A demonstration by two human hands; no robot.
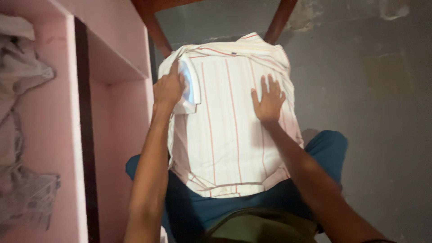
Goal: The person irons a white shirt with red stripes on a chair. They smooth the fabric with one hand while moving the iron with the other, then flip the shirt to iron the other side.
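A white shirt with thin red stripes (pixel 225 135) lies spread over a small surface in front of me, its lower edge hanging toward my lap. My left hand (pixel 167 87) grips the handle of a white and blue clothes iron (pixel 188 87) resting on the shirt's upper left part. My right hand (pixel 268 102) lies flat on the shirt's right side, fingers spread, holding nothing.
A pink shelf unit (pixel 112 103) stands close on the left, with crumpled pale cloth (pixel 20 72) at the far left. Brown wooden chair legs (pixel 155 27) rise behind the shirt. Grey concrete floor (pixel 373 112) stretches to the right. My legs wear blue trousers (pixel 328 144).
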